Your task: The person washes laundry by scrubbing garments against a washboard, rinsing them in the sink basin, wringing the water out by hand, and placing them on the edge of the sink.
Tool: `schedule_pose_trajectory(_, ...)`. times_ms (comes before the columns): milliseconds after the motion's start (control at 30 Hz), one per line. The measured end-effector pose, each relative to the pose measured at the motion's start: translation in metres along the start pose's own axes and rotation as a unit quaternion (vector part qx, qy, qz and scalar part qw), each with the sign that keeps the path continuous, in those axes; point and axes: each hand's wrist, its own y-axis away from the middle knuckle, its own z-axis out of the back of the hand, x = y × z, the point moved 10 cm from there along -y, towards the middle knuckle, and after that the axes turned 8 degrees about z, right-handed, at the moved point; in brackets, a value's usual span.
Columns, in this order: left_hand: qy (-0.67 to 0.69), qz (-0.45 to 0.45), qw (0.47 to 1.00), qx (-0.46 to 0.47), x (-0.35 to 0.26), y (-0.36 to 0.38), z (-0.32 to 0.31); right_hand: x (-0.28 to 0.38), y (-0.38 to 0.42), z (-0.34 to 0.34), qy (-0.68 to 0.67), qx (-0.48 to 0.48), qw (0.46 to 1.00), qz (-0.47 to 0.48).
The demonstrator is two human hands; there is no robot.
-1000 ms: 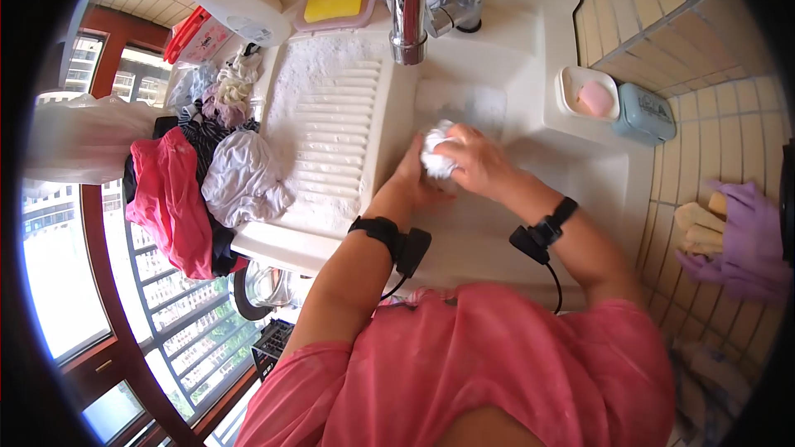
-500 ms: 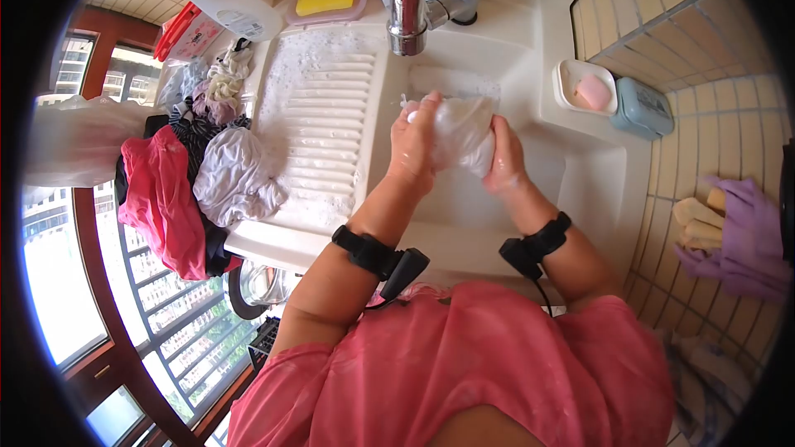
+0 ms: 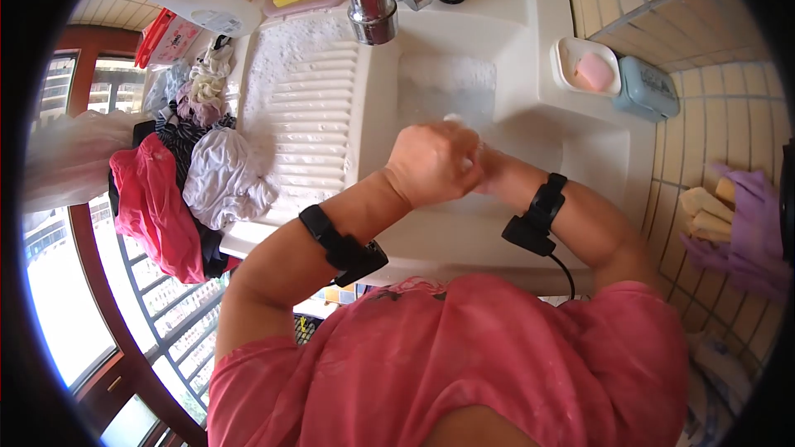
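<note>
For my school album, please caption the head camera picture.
Hands together over the sink, white cloth peeking out, foamy washboard alongside.

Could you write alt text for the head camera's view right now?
A person's left hand is closed on a mostly hidden white item above a sink, covering much of the right hand. On the left are a ridged washboard and piled clothes; pink soap sits in a dish on the right.
</note>
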Motion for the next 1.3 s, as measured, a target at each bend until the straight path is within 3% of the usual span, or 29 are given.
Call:
schedule_pose_trajectory(33,-0.038,-0.041,0.998,0.033,-0.008,0.003,-0.009,0.001,0.005,-0.006,0.007,0.036,0.999,-0.019)
schedule_pose_trajectory(67,-0.038,-0.040,0.998,0.032,-0.007,0.006,-0.013,0.004,0.011,-0.005,0.285,0.071,0.956,-0.012)
schedule_pose_trajectory(100,-0.030,-0.073,0.995,0.057,-0.010,0.014,-0.026,0.007,0.011,-0.004,0.418,0.088,0.904,-0.007)
schedule_pose_trajectory(133,-0.025,-0.107,0.991,0.081,-0.013,0.021,-0.035,0.010,0.011,-0.004,0.542,0.103,0.834,-0.002)
schedule_pose_trajectory(167,-0.072,-0.118,0.979,0.148,-0.008,0.029,-0.053,0.007,0.009,-0.002,0.679,0.140,0.720,-0.027)
schedule_pose_trajectory(200,-0.073,-0.120,0.979,0.147,-0.003,0.027,-0.055,0.015,0.004,0.015,0.715,0.072,0.689,-0.096)
schedule_pose_trajectory(233,0.002,0.024,0.988,0.153,0.030,0.017,-0.056,0.025,0.003,0.030,0.741,0.008,0.651,-0.168)
schedule_pose_trajectory(267,0.077,0.170,0.970,0.157,0.067,0.017,-0.062,0.033,0.016,0.056,0.651,-0.156,0.689,-0.277)
schedule_pose_trajectory(300,0.062,0.405,0.900,0.148,0.132,0.028,-0.070,0.046,0.004,0.036,0.904,0.018,0.428,0.000)
schedule_pose_trajectory(333,0.062,0.407,0.899,0.150,0.146,0.022,-0.068,0.050,0.014,0.035,0.903,0.019,0.430,-0.002)
schedule_pose_trajectory(367,0.201,0.518,0.828,0.074,0.174,0.038,-0.063,0.068,0.028,0.044,0.856,-0.080,0.511,0.002)
schedule_pose_trajectory(400,0.330,0.607,0.723,-0.007,0.193,0.061,-0.066,0.080,0.042,0.053,0.794,-0.176,0.582,0.006)
schedule_pose_trajectory(433,0.330,0.609,0.721,-0.010,0.211,0.073,-0.086,0.076,0.046,0.055,0.794,-0.173,0.583,0.005)
schedule_pose_trajectory(467,0.131,0.481,0.864,0.074,0.223,0.065,-0.111,0.071,0.046,0.037,0.867,-0.109,0.483,0.059)
schedule_pose_trajectory(500,0.027,0.399,0.908,0.123,0.208,0.054,-0.119,0.062,0.047,0.020,0.921,-0.045,0.370,0.113)
schedule_pose_trajectory(533,-0.081,0.307,0.936,0.151,0.177,0.038,-0.113,0.059,0.044,0.022,0.921,-0.047,0.368,0.117)
schedule_pose_trajectory(600,-0.283,0.239,0.878,0.303,0.136,0.039,-0.120,0.028,0.031,0.043,0.924,0.018,0.381,0.032)
schedule_pose_trajectory(733,-0.273,0.224,0.883,0.309,0.181,0.062,-0.158,0.013,0.014,0.060,0.933,0.042,0.353,0.049)
schedule_pose_trajectory(800,-0.286,0.206,0.875,0.332,0.197,0.069,-0.172,0.011,0.005,0.074,0.938,0.011,0.331,-0.106)
schedule_pose_trajectory(833,-0.299,0.188,0.868,0.349,0.197,0.070,-0.176,0.004,0.003,0.082,0.937,0.010,0.331,-0.106)
schedule_pose_trajectory(867,-0.300,0.185,0.869,0.347,0.196,0.068,-0.177,-0.001,0.000,0.095,0.942,-0.004,0.320,-0.100)
schedule_pose_trajectory(933,-0.176,0.254,0.900,0.306,0.200,0.057,-0.170,0.010,-0.006,0.092,0.948,-0.021,0.305,-0.087)
schedule_pose_trajectory(967,-0.176,0.257,0.899,0.307,0.202,0.059,-0.171,0.017,-0.004,0.083,0.949,-0.042,0.310,-0.031)
schedule_pose_trajectory(1033,-0.076,0.360,0.911,0.187,0.218,0.062,-0.155,0.025,0.004,0.070,0.946,-0.059,0.318,0.027)
schedule_pose_trajectory(1067,-0.079,0.362,0.910,0.185,0.216,0.065,-0.155,0.031,0.013,0.071,0.949,-0.061,0.308,0.039)
schedule_pose_trajectory(1133,0.106,0.498,0.845,0.166,0.207,0.073,-0.151,0.041,0.008,0.066,0.953,-0.058,0.290,0.064)
schedule_pose_trajectory(1200,0.291,0.605,0.730,0.129,0.188,0.091,-0.148,0.034,-0.005,0.093,0.884,-0.112,0.451,-0.048)
schedule_pose_trajectory(1233,0.337,0.623,0.696,0.115,0.183,0.089,-0.140,0.038,-0.012,0.073,0.886,-0.105,0.450,-0.039)
schedule_pose_trajectory(1300,0.445,0.655,0.606,0.079,0.176,0.085,-0.132,0.057,-0.003,-0.007,0.862,-0.047,0.473,0.175)
